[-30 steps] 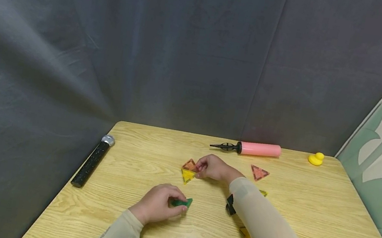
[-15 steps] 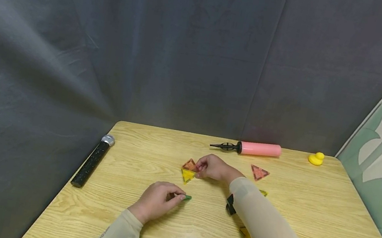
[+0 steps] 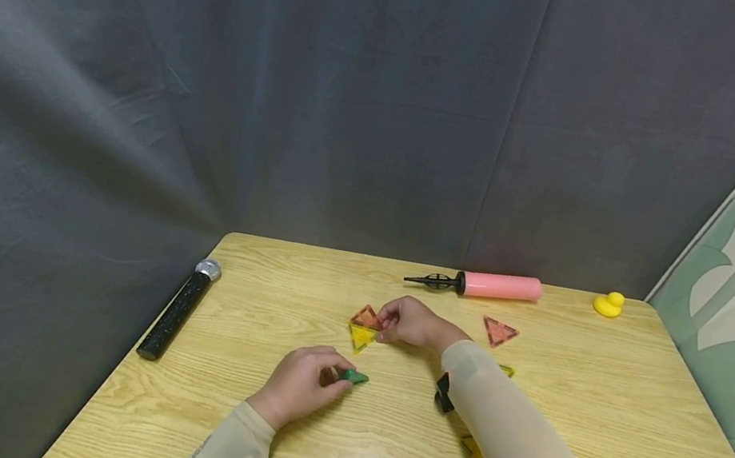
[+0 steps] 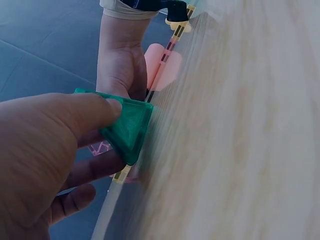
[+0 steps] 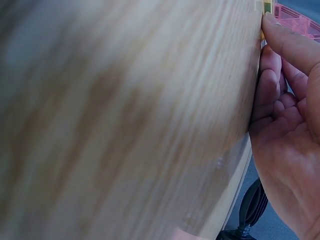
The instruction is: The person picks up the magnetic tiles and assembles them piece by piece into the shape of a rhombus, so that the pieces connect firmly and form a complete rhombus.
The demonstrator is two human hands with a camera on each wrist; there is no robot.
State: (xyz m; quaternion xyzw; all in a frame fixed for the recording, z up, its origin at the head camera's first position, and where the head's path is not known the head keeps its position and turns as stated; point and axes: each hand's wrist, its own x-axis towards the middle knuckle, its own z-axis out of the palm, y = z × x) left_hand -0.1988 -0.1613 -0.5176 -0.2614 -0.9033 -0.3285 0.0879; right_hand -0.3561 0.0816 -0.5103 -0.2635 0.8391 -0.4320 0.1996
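Observation:
My left hand [image 3: 305, 385] pinches a green triangular magnetic tile [image 3: 355, 377] between thumb and fingers, just over the table. In the left wrist view, the thumb lies across the flat face of the green tile [image 4: 127, 125]. Farther forward, my right hand [image 3: 413, 323] pinches the right corner of two joined triangular tiles, an orange-red one [image 3: 365, 318] and a yellow one [image 3: 360, 337]. The right wrist view shows my right thumb at the yellow edge, with a pink tile [image 5: 300, 22] tilted up beyond it and the other fingers curled under.
A pink hand pump [image 3: 500, 287] with a black nozzle lies at the back edge, left of a yellow rubber duck [image 3: 608, 305]. A black microphone [image 3: 178, 315] is at the left edge. A pink-red triangular tile [image 3: 499, 333] lies behind my right forearm, which partly covers yellow [image 3: 507, 371] and orange tiles [image 3: 474, 451].
The green tile has been turned in my left fingers, from a broad face to edge-on, and now shows tilted. My left hand has shifted slightly forward. My right hand stays in place.

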